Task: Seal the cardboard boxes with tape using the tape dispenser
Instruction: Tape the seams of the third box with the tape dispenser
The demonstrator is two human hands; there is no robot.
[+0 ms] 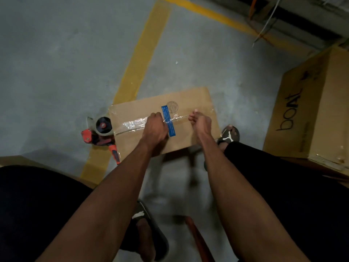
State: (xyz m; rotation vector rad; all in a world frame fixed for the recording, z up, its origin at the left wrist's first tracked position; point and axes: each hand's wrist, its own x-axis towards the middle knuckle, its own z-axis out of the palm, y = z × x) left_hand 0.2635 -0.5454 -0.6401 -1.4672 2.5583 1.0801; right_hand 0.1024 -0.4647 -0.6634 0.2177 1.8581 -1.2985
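- Brown cardboard box [151,110] in front of me, clear shiny tape [132,124] across it, a blue label strip [169,121] crossing that.
- Tape dispenser [100,135]: red-orange and black.
- Grey floor [56,63], yellow painted lines [143,53].
- My sandals [229,135]: black with a white logo.
- Big box [311,110]: tan, black lettering.

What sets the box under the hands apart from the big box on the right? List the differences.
The box under the hands lies flat and low; the big box stands much taller. The low one carries clear tape along its seam and a blue label; the tall one shows black "boat" lettering. Both are brown cardboard on the concrete floor.
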